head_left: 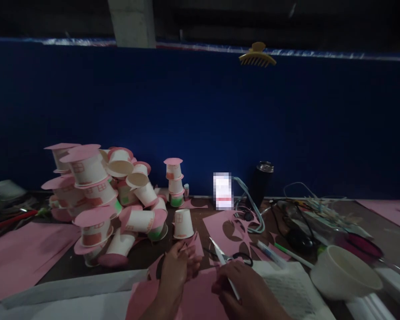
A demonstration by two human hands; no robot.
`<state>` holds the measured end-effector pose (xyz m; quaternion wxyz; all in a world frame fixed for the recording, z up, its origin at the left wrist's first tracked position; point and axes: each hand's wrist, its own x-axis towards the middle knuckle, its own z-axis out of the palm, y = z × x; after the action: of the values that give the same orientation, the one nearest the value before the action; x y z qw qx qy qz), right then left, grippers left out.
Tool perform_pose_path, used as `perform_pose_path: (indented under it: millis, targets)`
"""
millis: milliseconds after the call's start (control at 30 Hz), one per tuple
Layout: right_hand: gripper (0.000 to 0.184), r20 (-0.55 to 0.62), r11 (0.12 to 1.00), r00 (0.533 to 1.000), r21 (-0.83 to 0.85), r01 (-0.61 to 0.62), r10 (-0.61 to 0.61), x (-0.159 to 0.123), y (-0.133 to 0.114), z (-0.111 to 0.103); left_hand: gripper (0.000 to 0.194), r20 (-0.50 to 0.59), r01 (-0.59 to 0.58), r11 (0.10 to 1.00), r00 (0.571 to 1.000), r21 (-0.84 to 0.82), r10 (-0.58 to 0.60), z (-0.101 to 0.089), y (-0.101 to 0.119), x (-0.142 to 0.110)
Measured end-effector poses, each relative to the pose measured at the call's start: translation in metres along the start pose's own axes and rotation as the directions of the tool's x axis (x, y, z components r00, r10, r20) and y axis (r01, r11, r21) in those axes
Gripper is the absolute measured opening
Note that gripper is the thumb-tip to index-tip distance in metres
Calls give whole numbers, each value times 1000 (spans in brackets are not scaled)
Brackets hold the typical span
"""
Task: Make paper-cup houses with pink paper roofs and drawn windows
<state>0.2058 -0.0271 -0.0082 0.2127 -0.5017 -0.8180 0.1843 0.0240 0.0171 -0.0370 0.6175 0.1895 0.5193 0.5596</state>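
My left hand [180, 266] is over pink paper scraps, its fingers loosely bent and apart, with nothing visible in them. Just beyond it, an upside-down white paper cup [183, 223] bears a drawn window. My right hand [242, 286] is closed around a slim white pen-like stick [224, 261], over a pink paper sheet [200, 293]. Black-handled scissors [242, 258] lie just ahead of that hand, partly covered. To the left is a heap of cups with pink paper discs [95, 218]. A small tower of cups [175, 184] stands at the back.
A pink sheet with cut-out holes [228, 231] lies mid-table. Behind it are a lit, blurred screen [222, 191] and a dark bottle [262, 184]. At right are a white bowl-like cup [345, 273], a marker [271, 254], a mouse [299, 240] and cables. A blue partition [200, 111] closes off the back.
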Motion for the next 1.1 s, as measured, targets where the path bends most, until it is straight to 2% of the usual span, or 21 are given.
perform_pose_path:
  millis: [200,267,367,467,633,833,900,967,1033,1100]
  targets:
    - [14,-123,1000,992,6,-27,27,0,7,5,19,33,14,969,999,247,-23,3,-5,-5]
    - [15,-145,999,989,16,-32,34,0,8,6,16,85,-56,926,996,372,26,4,-5,-9]
    - [18,-162,999,986,30,-32,37,0,9,7,18,196,-242,819,967,520,161,5,-4,-15]
    - [20,-175,998,984,49,-36,44,0,9,7,18,275,-359,762,930,539,244,6,-2,-20]
    - [23,-210,995,976,93,-45,64,0,6,5,18,445,-486,735,852,472,277,9,-2,-29]
    - [28,-196,996,980,89,-17,35,-1,5,8,23,555,-510,725,804,463,211,14,0,-38]
    - [29,-199,996,980,88,-16,33,-1,6,9,24,512,-532,695,816,484,268,11,3,-37]
    - [27,-243,994,966,93,-64,85,-1,7,11,25,388,-565,657,823,499,414,6,7,-34]
    - [26,-319,988,936,95,-125,149,1,11,11,28,245,-606,612,783,509,572,-1,12,-30]
    - [26,-399,986,902,86,-143,166,2,15,11,29,169,-653,569,718,500,675,-6,17,-28]
